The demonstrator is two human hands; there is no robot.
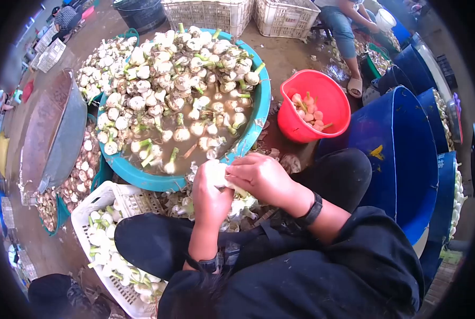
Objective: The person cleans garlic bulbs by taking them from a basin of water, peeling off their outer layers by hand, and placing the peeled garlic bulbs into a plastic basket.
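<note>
My left hand [210, 183] and my right hand [261, 178] meet just past my knees, fingers closed around a pale garlic bulb [224, 179] that they mostly cover. Beyond them a turquoise tub [264, 101] holds muddy water and a heap of garlic bulbs [163, 80] with short green stems. Peeled skins and leaves [240, 207] lie beneath my hands. To the left of my legs, a white plastic crate [83, 212] contains cleaned white bulbs [107, 234]. A red bucket [322, 106] with several peeled pieces and stems inside stands ahead of my right knee.
A large blue barrel [402, 159] lies close at my right. A metal trough [62, 133] stands at the left, near more garlic [83, 170]. White crates [211, 16] and a black tub [139, 16] are at the back. Another person [344, 32] sits at upper right.
</note>
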